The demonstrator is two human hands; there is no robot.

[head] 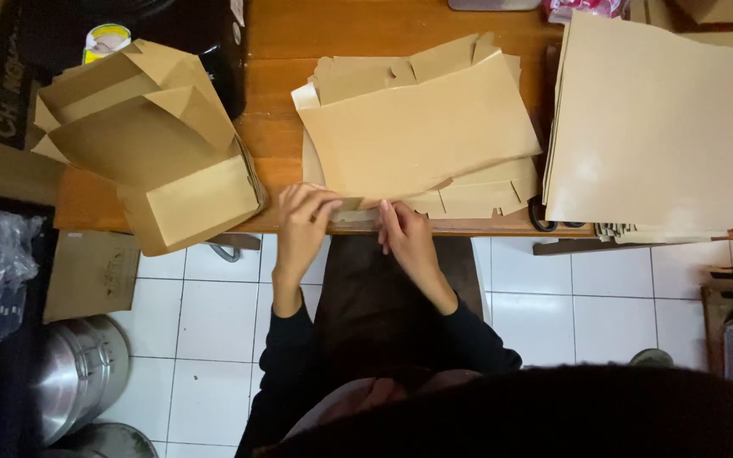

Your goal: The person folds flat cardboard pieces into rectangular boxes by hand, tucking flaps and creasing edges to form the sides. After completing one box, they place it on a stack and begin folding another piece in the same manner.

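Note:
A stack of flat brown paper pieces, cut like unfolded bags, lies on the wooden table in front of me. My left hand and my right hand both press on the near edge of the top sheet at the table's front edge, fingers pinching a narrow flap there. The hands are a short gap apart. Both arms wear dark sleeves.
A pile of folded brown paper bags sits at the table's left corner. A tall stack of large brown sheets fills the right. Metal pots and a flat cardboard piece rest on the white tiled floor at left.

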